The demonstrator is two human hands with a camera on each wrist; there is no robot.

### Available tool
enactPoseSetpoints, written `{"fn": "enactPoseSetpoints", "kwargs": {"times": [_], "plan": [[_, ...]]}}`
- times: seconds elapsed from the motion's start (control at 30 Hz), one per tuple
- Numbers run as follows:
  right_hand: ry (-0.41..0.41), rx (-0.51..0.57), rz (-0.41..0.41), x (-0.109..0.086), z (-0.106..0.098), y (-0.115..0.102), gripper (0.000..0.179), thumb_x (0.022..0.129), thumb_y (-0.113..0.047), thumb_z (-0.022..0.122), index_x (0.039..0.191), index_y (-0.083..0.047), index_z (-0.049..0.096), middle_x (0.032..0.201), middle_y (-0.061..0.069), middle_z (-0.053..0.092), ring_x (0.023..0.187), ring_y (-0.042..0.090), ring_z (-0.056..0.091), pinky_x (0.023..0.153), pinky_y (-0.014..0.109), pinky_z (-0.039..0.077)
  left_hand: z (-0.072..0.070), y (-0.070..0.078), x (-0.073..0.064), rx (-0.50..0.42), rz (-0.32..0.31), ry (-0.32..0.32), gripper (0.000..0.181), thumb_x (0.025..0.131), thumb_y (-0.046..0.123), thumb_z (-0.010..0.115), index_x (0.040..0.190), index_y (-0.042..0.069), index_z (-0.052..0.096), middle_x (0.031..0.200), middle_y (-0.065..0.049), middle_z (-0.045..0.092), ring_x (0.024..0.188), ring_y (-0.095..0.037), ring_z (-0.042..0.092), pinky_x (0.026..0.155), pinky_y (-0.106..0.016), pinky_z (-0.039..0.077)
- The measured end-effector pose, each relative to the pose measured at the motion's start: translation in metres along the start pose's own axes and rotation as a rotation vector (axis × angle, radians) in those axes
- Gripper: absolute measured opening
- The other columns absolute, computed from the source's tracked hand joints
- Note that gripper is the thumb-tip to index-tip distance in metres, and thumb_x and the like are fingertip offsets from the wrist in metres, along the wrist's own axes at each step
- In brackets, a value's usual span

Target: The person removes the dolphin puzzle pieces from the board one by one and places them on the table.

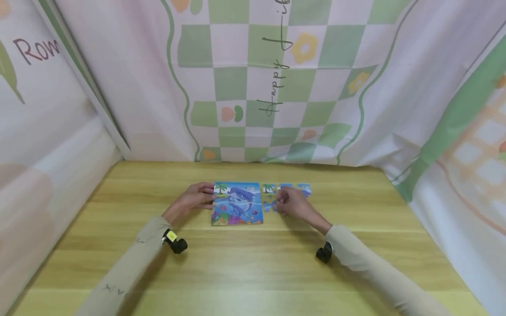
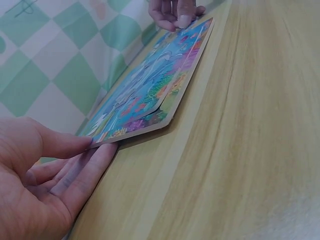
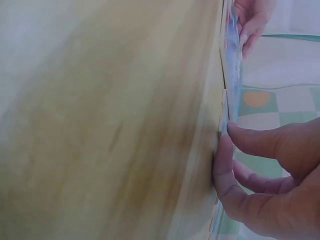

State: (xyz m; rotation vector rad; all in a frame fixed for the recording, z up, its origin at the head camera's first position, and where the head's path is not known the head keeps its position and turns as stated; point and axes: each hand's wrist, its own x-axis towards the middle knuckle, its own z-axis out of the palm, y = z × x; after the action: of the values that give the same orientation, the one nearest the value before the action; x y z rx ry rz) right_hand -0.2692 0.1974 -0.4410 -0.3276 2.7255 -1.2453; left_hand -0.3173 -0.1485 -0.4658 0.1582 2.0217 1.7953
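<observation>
A square puzzle board with a dolphin sea picture lies on the wooden table. My left hand holds its left edge, the thumb on top and the fingers beneath, and that side of the board is slightly raised in the left wrist view. Right of the board lie loose jigsaw pieces with a palm tree and blue sea on them. Over these pieces is my right hand, its thumb and index finger pinching a small jigsaw piece near the board's edge. The fingers partly hide the pieces below.
The table has pale wood grain. Behind it hangs a green-and-white checked curtain, with more printed cloth on the left and right sides. Each wrist wears a small black camera.
</observation>
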Motion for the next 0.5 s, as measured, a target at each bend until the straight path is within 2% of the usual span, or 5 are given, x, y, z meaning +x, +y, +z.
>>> {"fn": "enactPoseSetpoints", "kwargs": {"times": [0.3,0.5], "plan": [[0.011,-0.027,0.046,0.0080,-0.0012,-0.0061,0.027,0.091,-0.002,0.078,0.106,0.007,0.058,0.089,0.014,0.065,0.069,0.019,0.064,0.061,0.027,0.063,-0.0031,-0.0007,-0.0023,0.009,0.024,0.016,0.052,0.102,-0.005,0.055,0.150,-0.014,0.038,0.140,-0.033,0.049,0.108,-0.028,0.066,0.091,-0.033,0.067],[0.020,-0.073,0.051,0.0053,-0.0069,-0.0029,0.029,0.101,-0.016,0.070,0.115,0.006,0.058,0.099,0.019,0.068,0.075,0.022,0.066,0.063,0.029,0.062,-0.0019,-0.0017,-0.0022,0.019,0.028,-0.014,0.052,0.103,-0.003,0.056,0.151,-0.013,0.038,0.141,-0.033,0.050,0.105,-0.024,0.067,0.092,-0.032,0.067]]}}
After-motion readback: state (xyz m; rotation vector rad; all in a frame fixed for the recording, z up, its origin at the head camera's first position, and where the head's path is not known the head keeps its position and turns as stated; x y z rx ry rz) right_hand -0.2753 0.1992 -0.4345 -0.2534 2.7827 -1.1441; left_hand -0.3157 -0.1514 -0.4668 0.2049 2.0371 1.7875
